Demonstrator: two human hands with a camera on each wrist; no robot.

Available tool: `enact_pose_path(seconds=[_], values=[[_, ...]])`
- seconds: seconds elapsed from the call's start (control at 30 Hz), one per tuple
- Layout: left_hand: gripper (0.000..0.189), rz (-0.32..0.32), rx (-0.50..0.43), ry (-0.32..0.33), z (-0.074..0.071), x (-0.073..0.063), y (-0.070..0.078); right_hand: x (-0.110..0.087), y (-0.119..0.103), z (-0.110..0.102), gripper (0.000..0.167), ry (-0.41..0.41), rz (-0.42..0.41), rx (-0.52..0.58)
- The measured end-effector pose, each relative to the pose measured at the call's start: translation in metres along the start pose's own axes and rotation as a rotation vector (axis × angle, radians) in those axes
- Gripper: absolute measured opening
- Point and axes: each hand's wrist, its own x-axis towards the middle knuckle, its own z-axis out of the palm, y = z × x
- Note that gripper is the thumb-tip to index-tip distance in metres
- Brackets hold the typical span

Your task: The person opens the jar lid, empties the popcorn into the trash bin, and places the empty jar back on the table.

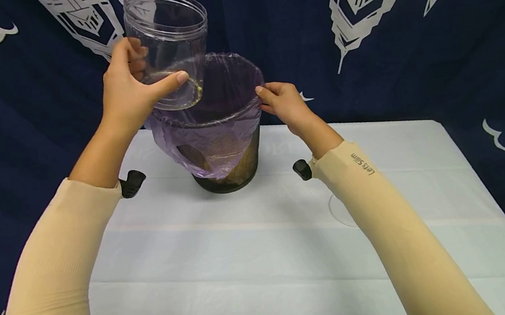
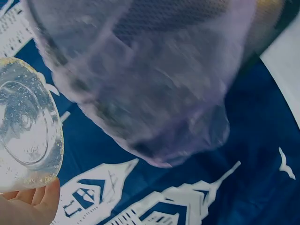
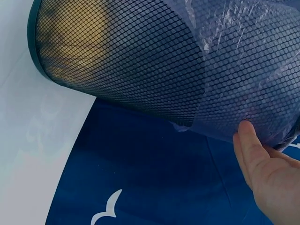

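My left hand (image 1: 130, 88) grips a clear plastic jar (image 1: 172, 56) by its side, lidless mouth upward and tilted. Yellowish crumbs cling round the jar's base, which the left wrist view shows from below. The jar overlaps the left side of a black mesh wastebasket (image 1: 229, 186) in the head view. A translucent purple bin bag (image 1: 213, 152) lines the basket and hangs over its rim. At the rim's right side, my right hand (image 1: 286, 102) pinches the edge with thumb and fingers. Through the mesh, a yellow-brown mass (image 3: 77, 40) shows low in the basket.
A thin, clear round disc (image 1: 342, 215) lies on the white-covered table (image 1: 249, 275), partly hidden by the right forearm. The basket stands near the table's back edge. Behind hangs a dark blue cloth (image 1: 288, 30) with white building and bird prints.
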Motion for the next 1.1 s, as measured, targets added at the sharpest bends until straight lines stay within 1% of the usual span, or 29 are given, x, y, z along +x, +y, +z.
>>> enact_pose_path(seconds=[0.13,0.2,0.23,0.37,0.4,0.47,0.57,0.67,0.8,0.97,1.03,1.1], values=[[0.073,-0.027,-0.078,-0.055,0.003,-0.008,0.011,-0.001,0.001,-0.005,0.045,0.026,-0.014,0.028],[0.073,-0.026,-0.125,-0.081,0.006,-0.014,0.016,-0.003,0.002,-0.008,0.044,0.046,-0.019,0.047],[0.071,-0.016,-0.146,-0.09,0.007,-0.016,0.019,-0.005,0.002,-0.01,0.045,0.05,-0.02,0.041],[0.053,0.037,-0.238,-0.115,0.013,-0.029,0.027,-0.01,0.004,-0.019,0.049,0.051,-0.008,0.012],[0.05,0.053,-0.258,-0.123,0.014,-0.032,0.028,-0.01,0.005,-0.021,0.05,0.044,-0.004,-0.01],[0.05,0.077,-0.281,-0.142,0.017,-0.039,0.03,-0.013,0.008,-0.025,0.051,0.043,0.005,-0.029],[0.06,0.09,-0.31,-0.193,0.022,-0.051,0.031,-0.015,0.013,-0.029,0.051,0.04,0.016,-0.057],[0.077,0.1,-0.319,-0.245,0.03,-0.065,0.029,-0.018,0.016,-0.032,0.05,0.035,0.028,-0.072],[0.079,0.102,-0.342,-0.304,0.047,-0.082,0.021,-0.021,0.022,-0.035,0.048,0.035,0.014,-0.072],[0.08,0.116,-0.335,-0.352,0.075,-0.102,0.004,-0.029,0.031,-0.039,0.045,0.02,-0.03,-0.09],[0.08,0.106,-0.341,-0.373,0.086,-0.109,-0.004,-0.034,0.034,-0.041,0.044,0.012,-0.035,-0.102],[0.081,0.08,-0.361,-0.395,0.097,-0.116,-0.013,-0.039,0.038,-0.042,0.044,0.002,-0.034,-0.106]])
